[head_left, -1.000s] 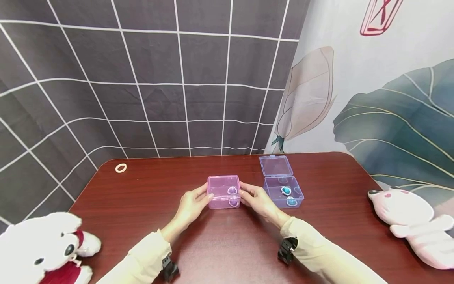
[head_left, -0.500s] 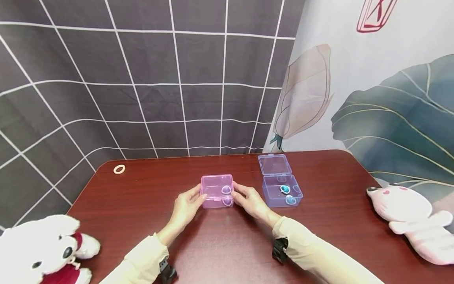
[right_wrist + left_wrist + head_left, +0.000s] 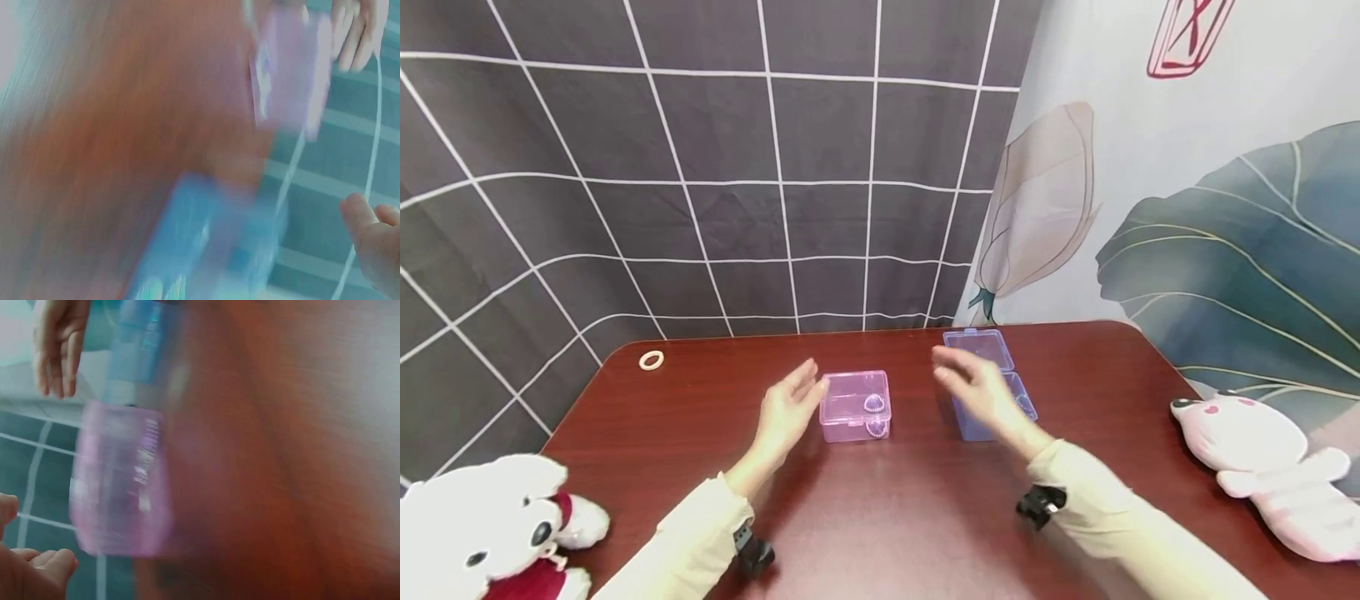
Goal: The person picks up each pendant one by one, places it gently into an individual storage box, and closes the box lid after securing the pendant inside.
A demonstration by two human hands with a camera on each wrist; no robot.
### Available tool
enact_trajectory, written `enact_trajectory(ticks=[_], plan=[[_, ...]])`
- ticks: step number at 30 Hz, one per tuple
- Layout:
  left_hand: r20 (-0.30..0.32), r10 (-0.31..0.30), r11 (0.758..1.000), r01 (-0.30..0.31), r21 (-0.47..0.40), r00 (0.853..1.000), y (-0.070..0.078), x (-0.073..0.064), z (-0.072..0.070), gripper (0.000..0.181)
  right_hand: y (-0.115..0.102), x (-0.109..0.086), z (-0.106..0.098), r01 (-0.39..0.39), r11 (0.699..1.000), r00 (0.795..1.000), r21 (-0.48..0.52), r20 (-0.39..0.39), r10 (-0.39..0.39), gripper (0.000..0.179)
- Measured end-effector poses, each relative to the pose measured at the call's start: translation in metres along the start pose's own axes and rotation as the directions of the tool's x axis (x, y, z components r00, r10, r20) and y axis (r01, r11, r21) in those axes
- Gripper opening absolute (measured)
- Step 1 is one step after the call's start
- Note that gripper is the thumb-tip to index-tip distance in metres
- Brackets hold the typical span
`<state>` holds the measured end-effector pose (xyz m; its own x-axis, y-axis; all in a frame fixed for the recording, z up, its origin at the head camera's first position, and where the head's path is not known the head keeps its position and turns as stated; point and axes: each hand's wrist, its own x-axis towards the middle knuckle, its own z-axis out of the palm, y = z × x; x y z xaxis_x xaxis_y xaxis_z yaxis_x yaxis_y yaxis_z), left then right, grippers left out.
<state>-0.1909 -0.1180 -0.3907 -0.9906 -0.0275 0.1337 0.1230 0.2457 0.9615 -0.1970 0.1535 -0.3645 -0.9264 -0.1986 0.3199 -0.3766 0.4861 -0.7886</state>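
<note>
A clear pink plastic box (image 3: 842, 407) with its lid down stands mid-table; a purple round trinket with a beaded edge (image 3: 875, 404) shows at its right side. Just left of that box my left hand (image 3: 786, 417) is raised with loose fingers, holding nothing. My right hand (image 3: 981, 390) hovers over the clear blue box (image 3: 973, 425), fingers apart from it and blurred by motion. The blue box's lid (image 3: 992, 346) is tipped back. My right hand hides most of its inside. Both boxes are smeared in the wrist views.
At the far left of the table (image 3: 887, 517) lies a pale ring (image 3: 651, 360). A white plush bear (image 3: 505, 517) sits at the near left, and a pinkish plush toy (image 3: 1262, 475) lies at the right edge. A dark grid-patterned curtain (image 3: 715, 217) hangs behind.
Both hands have let go of the pink box. The right hand has moved right, over the blue box; the left has drawn slightly away to the left.
</note>
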Motion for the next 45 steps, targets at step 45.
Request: enact_trajectory(ticks=[45], plan=[[0.009, -0.058, 0.992, 0.059, -0.112, 0.998, 0.044, 0.042, 0.161, 0.017, 0.094, -0.043, -0.074, -0.226, 0.948, 0.952, 0.224, 0.255, 0.167, 0.065]])
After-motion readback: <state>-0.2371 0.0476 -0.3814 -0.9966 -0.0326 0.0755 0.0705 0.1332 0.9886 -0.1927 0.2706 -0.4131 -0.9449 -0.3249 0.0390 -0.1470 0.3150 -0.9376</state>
